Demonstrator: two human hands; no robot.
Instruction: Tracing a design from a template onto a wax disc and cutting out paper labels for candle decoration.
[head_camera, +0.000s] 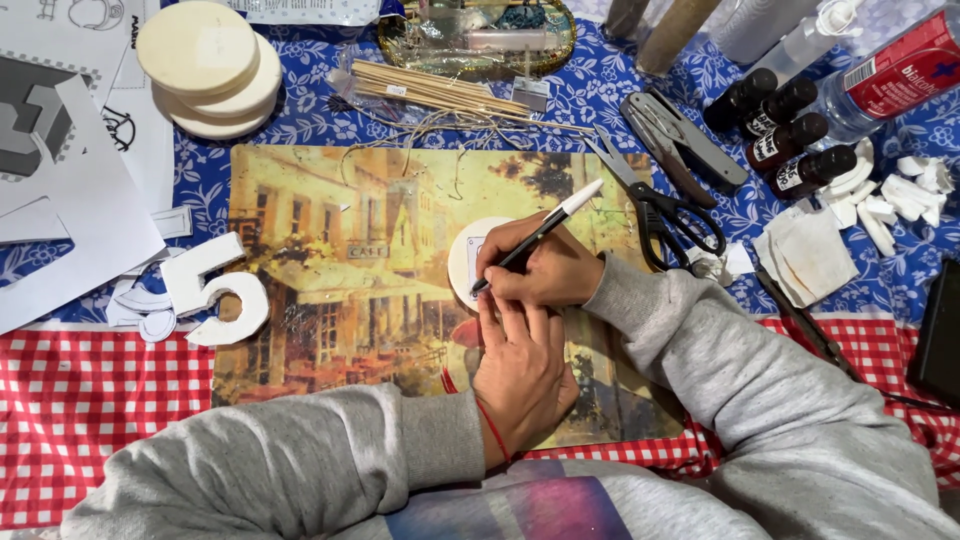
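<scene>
The right hand is pinching a thin black craft knife between thumb and fingers, its white cap end pointing up and away to the right while its tip is touching down on a small pale wooden disc. The left hand is lying flat just below the right one, fingers stretched forward and close together, their tips pressing on the disc's lower edge, partly under the right hand. A red string is circling the left wrist, and both arms are wearing grey sleeves.

The disc is resting on a placemat printed with a painted street-café scene, which is lying under both hands. To the left of the hands, a white cut-out numeral is overlapping the mat's edge, with paper scraps beside it. Beyond that, white printed sheets are spreading out, and a stack of pale wooden discs is sitting further up.

Just right of the right hand, black-handled scissors are lying open, with a grey folding tool above them. Further right, four small dark bottles are lying together, near white broken pieces and a stained tissue. Above the hands, a bundle of thin wooden sticks is lying across a blue floral cloth; a red checked cloth is covering the near side.
</scene>
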